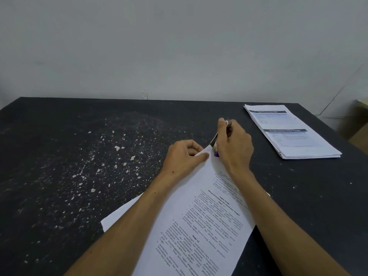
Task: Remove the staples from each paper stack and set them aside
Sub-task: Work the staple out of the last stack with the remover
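While left hand [184, 154] pinches corner | paper stack [201, 222] white, printed, angled

2 paper stacks [201, 222] [292, 130], 1 staple remover [216, 143], 2 hands [184, 156] [234, 146], 1 table [79, 156].
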Demonstrator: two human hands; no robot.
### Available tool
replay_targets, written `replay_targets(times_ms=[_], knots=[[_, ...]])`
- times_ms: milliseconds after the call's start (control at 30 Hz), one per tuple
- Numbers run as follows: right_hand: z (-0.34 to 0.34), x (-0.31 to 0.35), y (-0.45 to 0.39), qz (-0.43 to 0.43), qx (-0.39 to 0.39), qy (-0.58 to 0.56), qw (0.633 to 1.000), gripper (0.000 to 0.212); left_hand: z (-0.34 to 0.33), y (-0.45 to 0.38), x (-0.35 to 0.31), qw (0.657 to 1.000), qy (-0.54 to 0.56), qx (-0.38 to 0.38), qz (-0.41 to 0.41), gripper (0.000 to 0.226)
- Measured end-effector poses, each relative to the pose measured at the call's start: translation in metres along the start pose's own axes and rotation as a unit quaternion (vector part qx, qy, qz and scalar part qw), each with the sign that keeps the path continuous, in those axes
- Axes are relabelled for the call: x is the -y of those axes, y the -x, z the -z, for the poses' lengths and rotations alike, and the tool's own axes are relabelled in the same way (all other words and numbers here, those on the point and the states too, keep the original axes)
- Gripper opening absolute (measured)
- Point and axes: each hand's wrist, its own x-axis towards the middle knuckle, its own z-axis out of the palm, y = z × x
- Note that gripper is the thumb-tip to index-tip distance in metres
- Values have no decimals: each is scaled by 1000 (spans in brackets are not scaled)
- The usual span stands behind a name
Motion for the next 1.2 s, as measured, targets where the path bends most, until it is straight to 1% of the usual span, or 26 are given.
replay_targets(times_ms=[100,167,367,500,667,767,833,900,967,1033,1100,1133,1200], knots=[[-4,1,3,41,6,34,999,41,1,1,-1,1000,6,1,-8,15],[-5,3,3,49,11,40,998,40,1,2,-1,1000,10,4,-10,16],[-8,6,-5,27,41,14,999,45,5,3,0,999,30,10,-13,20],[-9,4,-7,9,77,-22,997,47,7,3,-2,999,43,24,-13,22],[-10,6,-5,-15,104,-56,993,46,6,0,-6,999,-27,16,-37,26],[-11,5,-5,-17,101,-67,992,46,6,1,-9,996,-78,26,-28,32],[-11,5,-4,-24,98,-72,992,45,9,2,-11,990,-130,57,-17,34],[-10,5,-5,-33,89,-101,990,44,14,2,-13,981,-162,105,-6,27],[-6,6,-8,-72,90,-182,977,42,21,2,-14,979,-141,144,5,19],[1,6,-13,-135,101,-274,947,36,29,4,-15,981,-90,172,21,16],[13,4,-22,-184,119,-338,915,27,39,5,-14,981,-49,183,32,16],[20,4,-26,-193,145,-343,908,25,45,5,-14,982,-26,182,39,17],[35,0,-33,-183,232,-290,910,28,58,3,-14,983,39,172,58,19]])
